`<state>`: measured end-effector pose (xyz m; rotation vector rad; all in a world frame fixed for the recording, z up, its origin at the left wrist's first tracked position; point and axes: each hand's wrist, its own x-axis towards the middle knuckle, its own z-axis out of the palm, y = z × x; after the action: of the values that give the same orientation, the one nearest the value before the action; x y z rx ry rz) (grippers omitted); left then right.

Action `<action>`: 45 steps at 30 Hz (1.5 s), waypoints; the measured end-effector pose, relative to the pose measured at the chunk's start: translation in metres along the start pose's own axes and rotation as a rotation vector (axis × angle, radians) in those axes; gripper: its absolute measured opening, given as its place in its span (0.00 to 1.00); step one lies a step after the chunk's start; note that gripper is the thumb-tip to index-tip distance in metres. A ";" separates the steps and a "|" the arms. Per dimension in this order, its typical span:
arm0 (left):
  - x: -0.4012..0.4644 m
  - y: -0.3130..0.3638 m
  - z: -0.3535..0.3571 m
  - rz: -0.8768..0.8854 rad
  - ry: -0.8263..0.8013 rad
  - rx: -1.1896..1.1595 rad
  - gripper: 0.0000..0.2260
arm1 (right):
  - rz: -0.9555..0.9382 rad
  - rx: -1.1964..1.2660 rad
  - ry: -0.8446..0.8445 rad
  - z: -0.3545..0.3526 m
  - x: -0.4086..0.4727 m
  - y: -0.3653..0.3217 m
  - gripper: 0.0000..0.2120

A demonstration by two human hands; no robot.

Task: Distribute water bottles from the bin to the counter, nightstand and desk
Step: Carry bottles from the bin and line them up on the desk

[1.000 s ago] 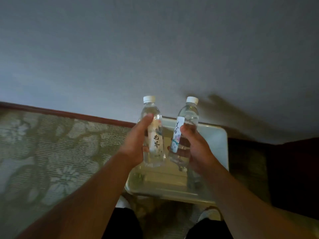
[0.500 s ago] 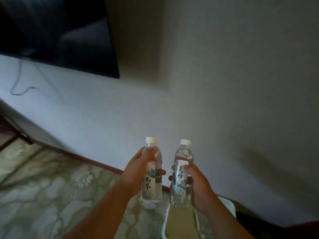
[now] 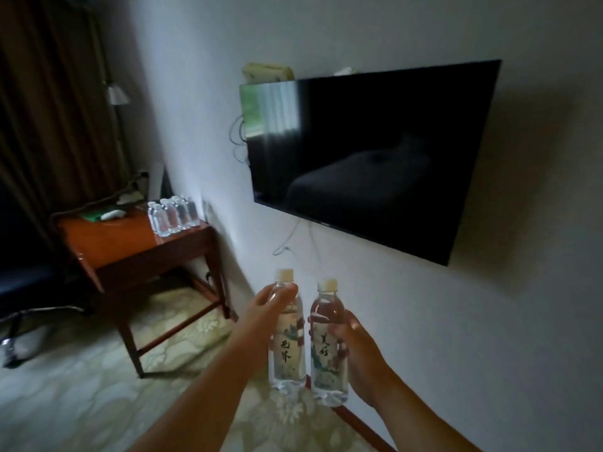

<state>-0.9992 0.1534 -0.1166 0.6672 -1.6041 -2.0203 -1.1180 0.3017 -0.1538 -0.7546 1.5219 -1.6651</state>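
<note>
I hold two clear water bottles upright side by side in front of me, each with a white cap and a printed label. My left hand grips the left bottle near its shoulder. My right hand wraps the right bottle around its middle. To the left stands a wooden desk with several more water bottles grouped at its back right corner, against the wall. The bin is out of view.
A black TV hangs on the white wall ahead, cables dangling below it. A dark office chair sits left of the desk, with brown curtains and a floor lamp behind. Patterned carpet covers the floor.
The view has swung up and left, from the bin on the floor to the TV wall and desk. Both hands still carry their bottles, held upright.
</note>
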 end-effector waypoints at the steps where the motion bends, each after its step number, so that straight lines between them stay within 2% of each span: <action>1: 0.002 0.010 -0.025 0.015 0.027 0.006 0.19 | -0.018 0.003 -0.046 0.025 0.016 -0.003 0.20; 6: 0.018 0.059 -0.161 0.084 0.155 0.053 0.22 | -0.115 -0.075 -0.213 0.155 0.099 -0.022 0.15; 9: 0.031 0.088 -0.238 0.118 0.210 0.111 0.22 | -0.193 -0.161 -0.270 0.226 0.148 -0.032 0.17; 12: 0.048 0.115 -0.309 0.138 0.235 0.172 0.23 | -0.247 -0.139 -0.285 0.285 0.199 -0.037 0.17; 15: 0.070 0.134 -0.374 0.109 0.296 0.262 0.28 | -0.271 -0.141 -0.276 0.336 0.243 -0.037 0.19; 18: 0.099 0.150 -0.433 0.085 0.318 0.305 0.24 | -0.294 -0.151 -0.324 0.383 0.288 -0.036 0.22; 21: 0.130 0.160 -0.484 0.087 0.321 0.305 0.23 | -0.304 -0.195 -0.404 0.422 0.339 -0.029 0.15; 26: 0.194 0.178 -0.569 0.088 0.313 0.297 0.21 | -0.302 -0.193 -0.445 0.481 0.443 -0.012 0.13; 31: 0.263 0.198 -0.649 0.070 0.358 0.356 0.23 | -0.286 -0.195 -0.434 0.536 0.548 -0.004 0.17; 38: 0.362 0.216 -0.742 0.037 0.361 0.466 0.14 | -0.241 -0.212 -0.342 0.597 0.662 0.018 0.18; 40: 0.397 0.214 -0.770 0.006 0.322 0.481 0.10 | -0.259 -0.249 -0.334 0.609 0.695 0.023 0.17; 45: 0.498 0.215 -0.836 -0.031 0.205 0.499 0.10 | -0.248 -0.342 -0.219 0.636 0.779 0.035 0.19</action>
<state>-0.8382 -0.8303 -0.1125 1.0434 -1.9898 -1.5103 -1.0171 -0.6995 -0.1577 -1.3102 1.6238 -1.4478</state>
